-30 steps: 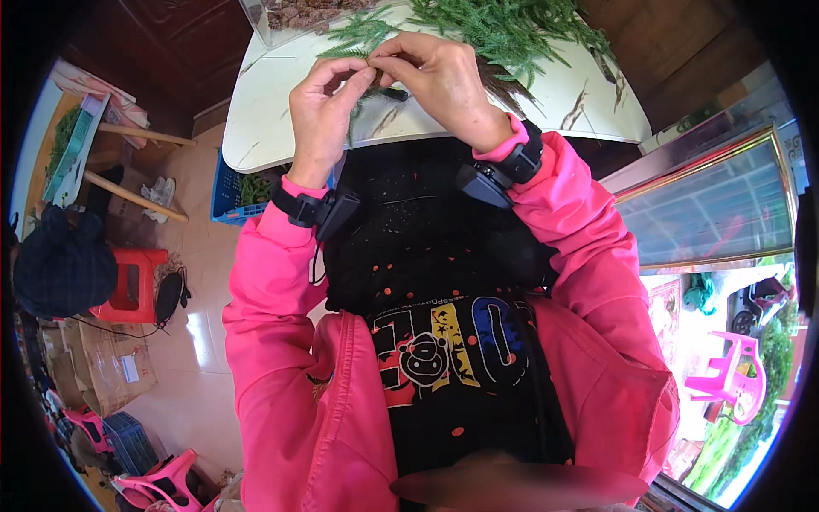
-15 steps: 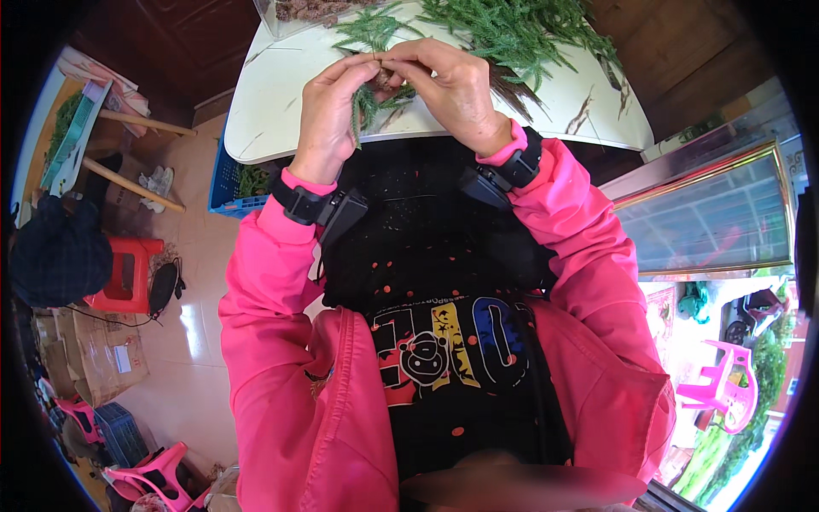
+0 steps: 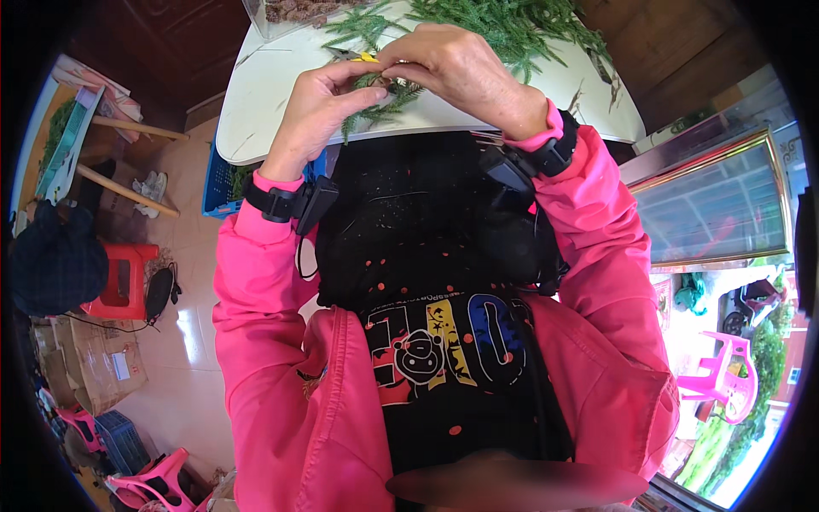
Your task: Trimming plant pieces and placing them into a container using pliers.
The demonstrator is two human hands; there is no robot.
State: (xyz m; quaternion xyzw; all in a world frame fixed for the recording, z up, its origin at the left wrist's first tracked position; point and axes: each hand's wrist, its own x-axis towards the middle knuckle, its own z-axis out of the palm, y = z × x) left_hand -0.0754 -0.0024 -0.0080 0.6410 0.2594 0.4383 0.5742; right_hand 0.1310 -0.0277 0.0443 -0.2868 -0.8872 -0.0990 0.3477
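— See how both hands are raised just over the near edge of the white bench (image 3: 256, 119)? The left hand (image 3: 320, 107) has its thumb and fingers pinched round a small green sprig (image 3: 380, 102), holding it up off the surface.

— And the right one?

— The right hand (image 3: 465, 72) comes in from the other side, fingertips closed on the same sprig, touching the left fingers. So both grips are shut on that one piece. I'd say it's kept close to the chest so the fine leaves can be seen and worked between the fingertips.

— What's that yellow bit?

— Something small and yellow (image 3: 368, 57) just beyond the fingers; I can't tell what it is, or whether it's held or lying there.

— And the rest of the greenery?

— A loose heap of green sprigs (image 3: 512, 26) lies farther back on the bench, within easy reach. There's a clear box (image 3: 290, 13) with brownish stuff at the far left corner, and a blue crate (image 3: 223, 179) on the floor under the bench's left side.
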